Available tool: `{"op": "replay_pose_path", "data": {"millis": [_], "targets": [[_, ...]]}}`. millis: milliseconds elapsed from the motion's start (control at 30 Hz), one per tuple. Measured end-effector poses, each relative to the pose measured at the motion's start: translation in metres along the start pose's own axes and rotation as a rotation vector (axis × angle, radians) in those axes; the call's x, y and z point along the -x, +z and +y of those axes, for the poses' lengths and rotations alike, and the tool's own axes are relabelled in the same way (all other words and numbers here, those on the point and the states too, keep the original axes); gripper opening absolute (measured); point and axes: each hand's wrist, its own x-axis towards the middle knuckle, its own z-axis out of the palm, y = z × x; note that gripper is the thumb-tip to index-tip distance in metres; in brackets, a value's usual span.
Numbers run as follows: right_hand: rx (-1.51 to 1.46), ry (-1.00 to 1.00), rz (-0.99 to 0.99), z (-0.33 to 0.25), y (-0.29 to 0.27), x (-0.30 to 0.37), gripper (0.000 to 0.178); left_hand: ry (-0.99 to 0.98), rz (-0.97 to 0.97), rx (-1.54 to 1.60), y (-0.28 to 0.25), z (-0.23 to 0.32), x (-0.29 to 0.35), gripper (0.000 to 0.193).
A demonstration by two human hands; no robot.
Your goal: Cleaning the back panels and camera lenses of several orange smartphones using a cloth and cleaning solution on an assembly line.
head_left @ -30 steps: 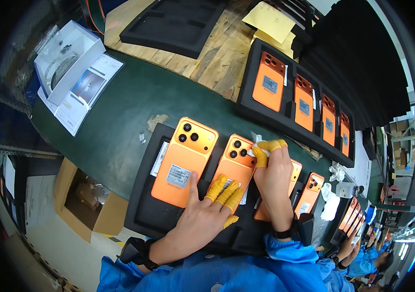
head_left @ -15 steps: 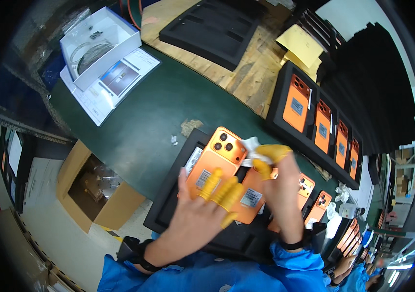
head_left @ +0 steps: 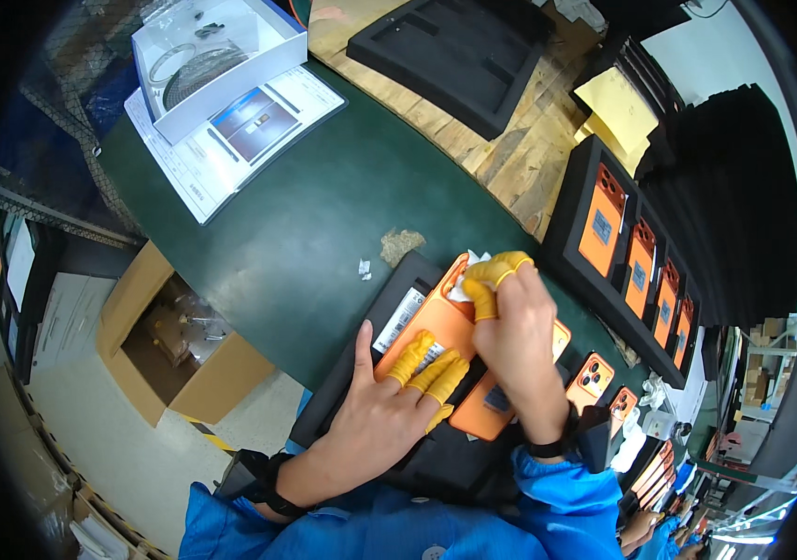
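Note:
An orange smartphone (head_left: 452, 327) lies back side up in a black foam tray (head_left: 414, 273) in front of me, with a white label beside it. My left hand (head_left: 375, 415) rests on the phone's lower part, fingers stretched out flat, several in yellow finger cots. Between the yellow-covered fingers of my right hand (head_left: 518, 313) is a crumpled white wipe (head_left: 459, 291), pressed on the phone's camera end. The hand and wipe hide most of the lenses. A second orange phone (head_left: 480, 418) lies in the tray under my right wrist, and another phone (head_left: 591, 378) lies farther right.
A second foam tray (head_left: 562, 229) with several orange phones stands at the right, near a dark foam stack (head_left: 725, 205). At the back are an empty-looking foam tray (head_left: 445, 65) and a white box (head_left: 230, 89). A cardboard box (head_left: 230, 378) stands left below the green table (head_left: 296, 224).
My right hand has brought the wipe left onto the phone's camera end, covering lenses that showed before. My left hand stays on the phone. The whole view has shifted slightly.

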Motion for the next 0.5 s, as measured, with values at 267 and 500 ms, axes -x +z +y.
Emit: {"op": "replay_pose_path", "data": {"millis": [267, 500], "targets": [[-0.122, 0.094, 0.047, -0.002, -0.016, -0.003, 0.019, -0.009, -0.016, 0.052, -0.001, 0.0, -0.001, 0.033], [-0.025, 0.26, 0.062, 0.013, -0.017, -0.002, 0.016, -0.001, 0.034, 0.038, -0.001, -0.001, 0.003, 0.029]]}}
